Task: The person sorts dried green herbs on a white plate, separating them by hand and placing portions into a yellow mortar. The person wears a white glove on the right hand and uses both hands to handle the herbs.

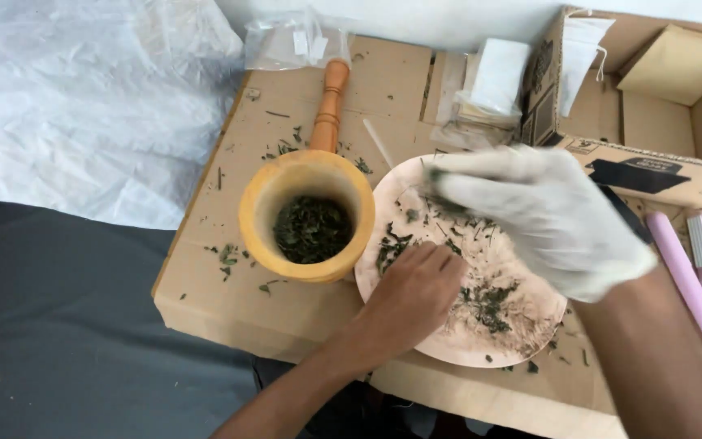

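Both hands (416,297) on herb-strewn plate (530,321)

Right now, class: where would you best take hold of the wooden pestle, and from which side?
Probably the pestle by its bare upper handle, from the far side. It lies flat on the cardboard behind the mortar; its lower end sits hidden behind the mortar's rim, and the left hand and gloved right hand crowd the plate.

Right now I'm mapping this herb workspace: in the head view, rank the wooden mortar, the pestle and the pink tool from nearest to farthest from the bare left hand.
1. Wooden mortar: just left of the left hand, holding crushed green leaves.
2. Pestle: beyond the mortar, lying on the cardboard toward the wall.
3. Pink tool: far right edge, past the gloved right hand.
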